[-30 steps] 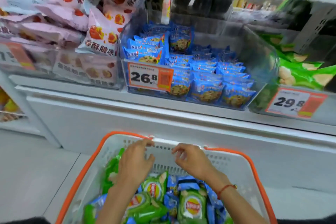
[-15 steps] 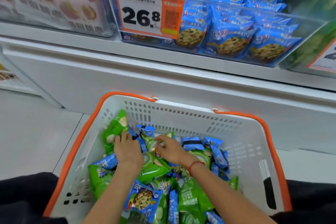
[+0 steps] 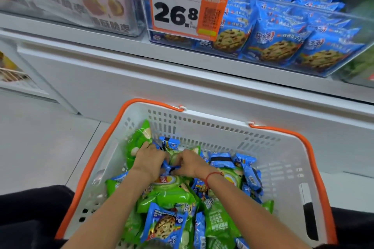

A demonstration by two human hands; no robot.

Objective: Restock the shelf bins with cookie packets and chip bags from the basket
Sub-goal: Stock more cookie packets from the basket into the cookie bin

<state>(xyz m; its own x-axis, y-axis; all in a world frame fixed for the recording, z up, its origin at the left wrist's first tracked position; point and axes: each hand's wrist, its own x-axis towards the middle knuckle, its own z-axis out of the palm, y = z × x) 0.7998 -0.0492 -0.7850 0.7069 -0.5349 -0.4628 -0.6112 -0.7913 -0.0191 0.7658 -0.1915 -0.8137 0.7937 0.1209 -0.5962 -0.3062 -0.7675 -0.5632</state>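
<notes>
Shelf (image 3: 141, 62): long white unit running across the whole top half, with clear bins sitting on its ledge.
Floor (image 3: 40, 147): pale tiles on the left, under and beside the basket.
Basket (image 3: 283, 168): white plastic with slotted walls and orange handles folded down along the rim, parked right against the shelf base. It's piled with packets on the left and middle; the right end is mostly bare wall.
Cookie bin (image 3: 344, 18): clear bin up top right, packed with blue cookie packets standing in rows.
Pink bin (image 3: 81, 6): clear bin to its left with pinkish bags, pretty blurry tbh.
Price tag (image 3: 182, 8): orange and white card on the cookie bin's front, reads 26.8.
Chip bags (image 3: 168, 194): green ones heaped in the basket, one propped up against the far left corner.
Cookie packets (image 3: 165, 223): blue ones mixed into the same heap, a big one face up near the bottom edge, more bunched to the right of the hands.
Left hand (image 3: 148, 160): down in the pile at the far end, fingers curled round a blue packet.
Right hand (image 3: 189, 162): just beside the left, almost touching, fingers curled and pinching that same clump of blue wrappers.
Bracelet (image 3: 210, 177): thin red string on the right wrist.
</notes>
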